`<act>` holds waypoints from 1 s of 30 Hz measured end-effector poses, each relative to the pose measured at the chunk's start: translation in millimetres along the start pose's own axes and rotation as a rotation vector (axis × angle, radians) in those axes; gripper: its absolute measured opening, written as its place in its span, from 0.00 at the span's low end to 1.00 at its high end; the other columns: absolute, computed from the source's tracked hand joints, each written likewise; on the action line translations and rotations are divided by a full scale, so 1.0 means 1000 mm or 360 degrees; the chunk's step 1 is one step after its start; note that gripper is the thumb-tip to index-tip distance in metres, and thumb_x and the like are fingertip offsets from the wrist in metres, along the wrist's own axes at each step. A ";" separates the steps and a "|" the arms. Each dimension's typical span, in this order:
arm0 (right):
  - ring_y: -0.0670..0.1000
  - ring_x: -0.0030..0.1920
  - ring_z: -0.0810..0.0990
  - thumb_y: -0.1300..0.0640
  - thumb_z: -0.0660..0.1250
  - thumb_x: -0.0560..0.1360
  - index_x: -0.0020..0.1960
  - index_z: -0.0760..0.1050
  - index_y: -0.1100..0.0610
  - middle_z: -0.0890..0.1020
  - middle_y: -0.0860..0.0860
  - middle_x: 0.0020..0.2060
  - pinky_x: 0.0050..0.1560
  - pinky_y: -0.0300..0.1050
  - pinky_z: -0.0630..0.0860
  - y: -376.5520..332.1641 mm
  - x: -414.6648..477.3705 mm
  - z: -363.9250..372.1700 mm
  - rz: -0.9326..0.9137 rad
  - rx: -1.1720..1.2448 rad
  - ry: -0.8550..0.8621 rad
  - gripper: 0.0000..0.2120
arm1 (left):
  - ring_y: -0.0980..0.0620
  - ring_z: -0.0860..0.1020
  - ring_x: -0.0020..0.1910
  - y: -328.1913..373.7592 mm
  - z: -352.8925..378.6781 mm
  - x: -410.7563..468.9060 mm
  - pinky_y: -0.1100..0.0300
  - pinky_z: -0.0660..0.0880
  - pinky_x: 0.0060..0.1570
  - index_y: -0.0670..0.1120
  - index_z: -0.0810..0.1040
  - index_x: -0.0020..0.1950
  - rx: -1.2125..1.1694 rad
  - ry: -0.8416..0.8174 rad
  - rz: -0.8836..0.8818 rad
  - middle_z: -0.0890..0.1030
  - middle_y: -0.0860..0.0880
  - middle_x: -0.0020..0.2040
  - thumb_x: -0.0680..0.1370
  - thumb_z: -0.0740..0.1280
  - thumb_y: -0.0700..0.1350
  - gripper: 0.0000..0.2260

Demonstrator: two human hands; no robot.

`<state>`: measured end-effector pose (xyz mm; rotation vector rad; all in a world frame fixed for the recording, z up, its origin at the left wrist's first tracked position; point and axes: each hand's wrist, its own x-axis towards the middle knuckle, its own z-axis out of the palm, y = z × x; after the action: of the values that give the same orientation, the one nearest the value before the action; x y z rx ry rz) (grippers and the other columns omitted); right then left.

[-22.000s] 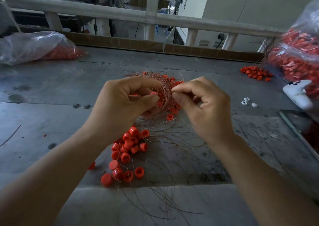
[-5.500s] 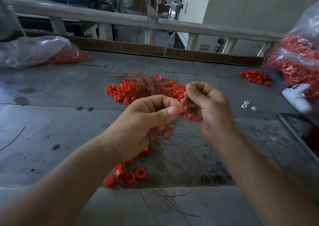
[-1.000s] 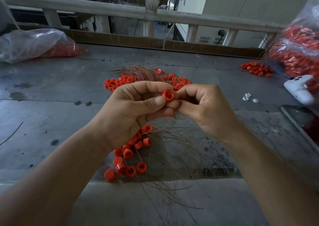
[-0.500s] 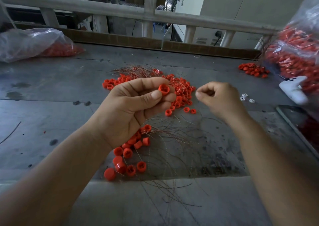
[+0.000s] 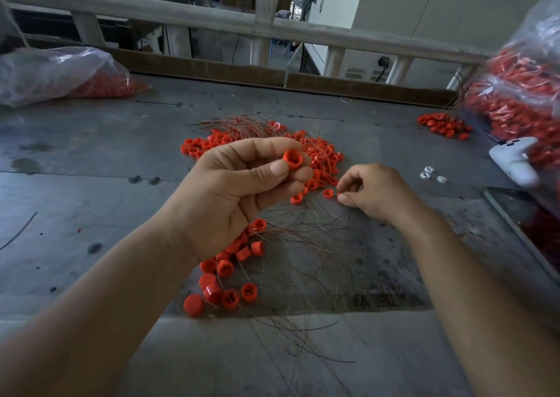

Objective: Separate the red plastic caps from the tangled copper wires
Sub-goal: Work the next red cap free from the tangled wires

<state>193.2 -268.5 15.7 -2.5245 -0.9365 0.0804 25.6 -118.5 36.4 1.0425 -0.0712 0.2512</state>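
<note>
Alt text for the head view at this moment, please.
The left hand pinches one red cap above a grey table, while the right hand, lower, seems to pinch a thin wire beside a heap of caps and copper wires.

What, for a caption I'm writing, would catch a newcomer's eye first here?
The left hand is raised at centre, pinching one red cap between thumb and fingers. Behind it on the grey table lies a heap of red caps tangled with copper wires, with loose wires and freed caps nearer the person. A bulging clear bag of red parts fills the right edge.
</note>
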 end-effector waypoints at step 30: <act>0.47 0.39 0.82 0.63 0.64 0.66 0.49 0.75 0.60 0.83 0.52 0.36 0.39 0.37 0.78 -0.046 -0.027 -0.014 -0.0276 0.2094 -0.0420 0.12 | 0.51 0.83 0.38 -0.003 0.005 0.000 0.63 0.79 0.38 0.41 0.84 0.40 0.0298 0.0200 -0.0100 0.84 0.43 0.37 0.63 0.66 0.35 0.10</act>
<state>147.4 -259.7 45.0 -1.2223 -0.7761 0.7218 26.5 -123.7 36.5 1.2103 0.1002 0.2693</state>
